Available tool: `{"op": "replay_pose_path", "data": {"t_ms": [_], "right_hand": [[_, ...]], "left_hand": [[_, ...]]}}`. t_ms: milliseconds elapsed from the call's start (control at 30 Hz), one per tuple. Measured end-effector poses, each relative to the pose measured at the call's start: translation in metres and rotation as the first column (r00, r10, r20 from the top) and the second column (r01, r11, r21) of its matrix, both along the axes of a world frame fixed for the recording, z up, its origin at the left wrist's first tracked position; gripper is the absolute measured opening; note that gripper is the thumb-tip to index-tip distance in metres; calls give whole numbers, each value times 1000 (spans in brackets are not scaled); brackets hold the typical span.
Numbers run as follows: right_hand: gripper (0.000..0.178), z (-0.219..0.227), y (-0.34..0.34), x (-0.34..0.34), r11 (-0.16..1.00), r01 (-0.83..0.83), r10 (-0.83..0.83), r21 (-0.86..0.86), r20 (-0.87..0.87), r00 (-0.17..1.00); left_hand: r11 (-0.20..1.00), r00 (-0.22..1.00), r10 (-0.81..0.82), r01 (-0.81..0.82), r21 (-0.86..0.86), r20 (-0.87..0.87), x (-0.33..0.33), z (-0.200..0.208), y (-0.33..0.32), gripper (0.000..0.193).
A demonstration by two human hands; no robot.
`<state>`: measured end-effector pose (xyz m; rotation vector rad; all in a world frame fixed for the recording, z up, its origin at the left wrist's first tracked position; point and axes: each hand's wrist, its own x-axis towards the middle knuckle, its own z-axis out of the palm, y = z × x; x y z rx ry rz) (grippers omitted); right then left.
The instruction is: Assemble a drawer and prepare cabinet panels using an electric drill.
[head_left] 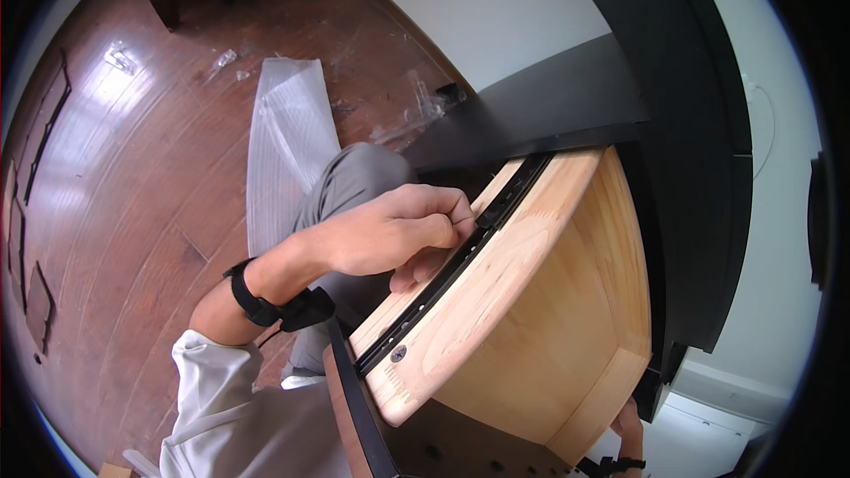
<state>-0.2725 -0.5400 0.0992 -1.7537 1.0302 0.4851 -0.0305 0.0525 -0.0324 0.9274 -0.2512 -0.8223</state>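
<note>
A pale wooden drawer [531,319] juts out of a black cabinet [691,124], with a dark front panel [360,403] at its near end. Along the drawer's left side runs a black metal drawer slide [425,301], and a screw head [399,353] shows beside it. My left hand [398,235] is closed, thumb and curled forefinger at the slide about midway along; the exact contact is partly hidden. Past the drawer's right side, low in the view, my right hand [629,425] shows only in part. The drawer's edge hides its fingers.
Clear plastic wrap and a white foam sheet [288,124] lie on the reddish wood floor [159,212] to the left. My bent knee [363,173] is close beside the drawer. A white wall [496,9] stands behind the cabinet. Dark flat pieces [40,310] lie at the far left.
</note>
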Motion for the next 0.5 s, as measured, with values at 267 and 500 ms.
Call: {"op": "replay_pose_path", "data": {"t_ms": [267,500], "right_hand": [[41,-4,-18,-1,996,91,-91,-19,-31,995],[50,-27,-64,-134,957,224,-249,182,123,961]], "left_hand": [[925,974,-68,-19,379,215,39,25,-22,58],[644,748,-11,-503,577,664,30,39,-35,52]]}}
